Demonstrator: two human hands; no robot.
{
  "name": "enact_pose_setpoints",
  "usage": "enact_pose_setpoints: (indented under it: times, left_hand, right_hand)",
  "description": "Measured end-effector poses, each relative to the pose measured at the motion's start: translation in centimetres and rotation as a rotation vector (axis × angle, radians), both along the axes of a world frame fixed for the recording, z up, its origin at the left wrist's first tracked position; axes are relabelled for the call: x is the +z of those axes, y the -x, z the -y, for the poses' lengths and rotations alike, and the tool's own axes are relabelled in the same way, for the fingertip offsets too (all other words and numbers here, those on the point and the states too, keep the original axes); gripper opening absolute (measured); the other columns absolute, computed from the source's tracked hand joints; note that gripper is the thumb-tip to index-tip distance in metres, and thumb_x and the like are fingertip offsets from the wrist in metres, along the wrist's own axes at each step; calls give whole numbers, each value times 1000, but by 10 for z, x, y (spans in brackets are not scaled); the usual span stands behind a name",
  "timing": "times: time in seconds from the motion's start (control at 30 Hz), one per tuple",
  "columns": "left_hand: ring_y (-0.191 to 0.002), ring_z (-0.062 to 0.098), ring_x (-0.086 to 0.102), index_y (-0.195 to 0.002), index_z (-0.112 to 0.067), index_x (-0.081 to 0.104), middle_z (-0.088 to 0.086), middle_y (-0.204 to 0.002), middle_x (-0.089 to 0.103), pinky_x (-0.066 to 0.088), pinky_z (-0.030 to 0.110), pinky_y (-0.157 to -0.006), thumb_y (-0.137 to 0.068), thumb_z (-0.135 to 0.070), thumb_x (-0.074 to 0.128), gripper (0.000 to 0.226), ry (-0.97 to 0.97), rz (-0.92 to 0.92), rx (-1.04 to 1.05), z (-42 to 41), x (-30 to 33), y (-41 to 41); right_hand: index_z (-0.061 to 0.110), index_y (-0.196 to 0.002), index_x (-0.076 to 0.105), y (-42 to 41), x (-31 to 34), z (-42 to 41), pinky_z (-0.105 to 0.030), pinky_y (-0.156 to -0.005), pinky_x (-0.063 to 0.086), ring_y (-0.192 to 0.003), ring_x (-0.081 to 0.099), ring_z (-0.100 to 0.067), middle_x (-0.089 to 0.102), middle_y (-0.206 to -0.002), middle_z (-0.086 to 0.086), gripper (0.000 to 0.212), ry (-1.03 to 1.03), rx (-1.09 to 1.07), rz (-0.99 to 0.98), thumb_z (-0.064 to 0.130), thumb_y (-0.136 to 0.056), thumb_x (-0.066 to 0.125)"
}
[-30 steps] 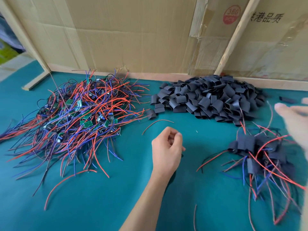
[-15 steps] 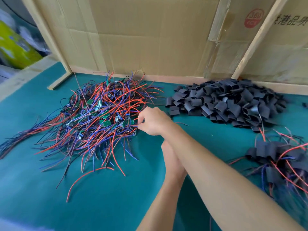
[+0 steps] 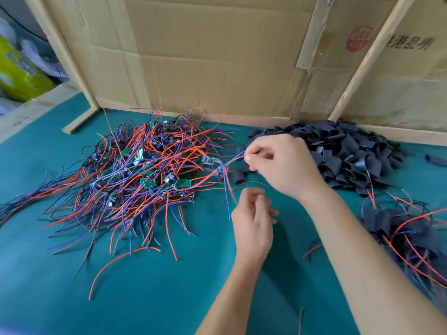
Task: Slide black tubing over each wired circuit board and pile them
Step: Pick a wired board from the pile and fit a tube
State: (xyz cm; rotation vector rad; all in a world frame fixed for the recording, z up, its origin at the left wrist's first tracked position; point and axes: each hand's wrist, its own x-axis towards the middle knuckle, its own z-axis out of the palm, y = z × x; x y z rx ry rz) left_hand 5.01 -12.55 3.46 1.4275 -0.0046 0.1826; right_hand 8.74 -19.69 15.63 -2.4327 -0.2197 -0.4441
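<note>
Scene was bright w/ soft, even daylight; shadows faint under the right hand and left hand. No glare. Motion blur smeared the lifted wires and worktop near its right edge. Wide-angle bending at frame edges.

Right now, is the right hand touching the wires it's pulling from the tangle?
Touching. The head view shows the right hand pinching red and blue wires at its fingertips, drawing them away from the tangled pile.
</note>
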Motion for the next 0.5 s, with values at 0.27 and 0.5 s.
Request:
enact_pose_setpoints:
  times: [0.27, 0.5]
  left_hand:
    - [-69, 26, 72, -121, -16, 59, 12, -94, 73, 55, 32, -59, -93, -33, 37, 39, 200, -67, -55, -4, 5, -2]
    - [-44, 22, 60, -82, -1, 69, 15, -66, 71, 43, 22, -41, -84, -12, 41, 30, 143, -93, -218, -10, 9, 6]
  right_hand:
    - [29, -72, 74, 65, -12, 49, -17, -52, 32, -47, 42, -8, 50, -46, 7, 18, -128, -106, -51, 19, -87, 76]
    - [20, -63, 61, 128, -63, 33, -24, -52, 33, -47, 35, -21, 44, -44, 0, 23, -74, -135, -152, 29, -81, 73]
